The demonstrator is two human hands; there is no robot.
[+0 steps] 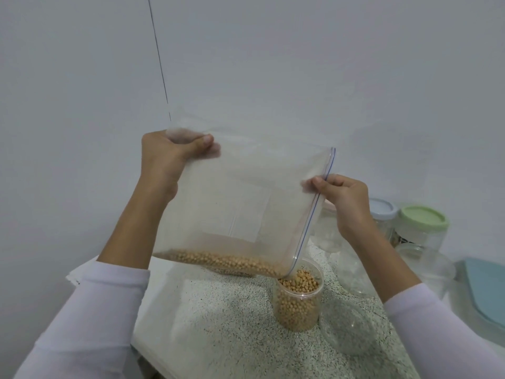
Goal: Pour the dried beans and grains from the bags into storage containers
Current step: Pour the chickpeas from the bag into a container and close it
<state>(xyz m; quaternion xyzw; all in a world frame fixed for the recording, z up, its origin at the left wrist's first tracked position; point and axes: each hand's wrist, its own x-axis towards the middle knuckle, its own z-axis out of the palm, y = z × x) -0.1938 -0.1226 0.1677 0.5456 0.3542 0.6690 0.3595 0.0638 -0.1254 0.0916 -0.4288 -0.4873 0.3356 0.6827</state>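
Observation:
A large clear zip bag [246, 192] hangs tilted over a clear round container [299, 305]. Tan dried beans [218, 261] lie along the bag's lower edge. The bag's open corner sits at the container's rim, and the container is nearly full of the same beans. My left hand [169, 157] grips the bag's upper left corner, raised high. My right hand [344, 198] pinches the zip edge on the right side, above the container.
The speckled white counter [218, 324] carries empty clear jars [352, 269] to the right of the container. Further right stand jars with a green lid [423, 216] and a pale blue lid [382, 207], and a flat blue lid [483, 291]. A white wall rises behind.

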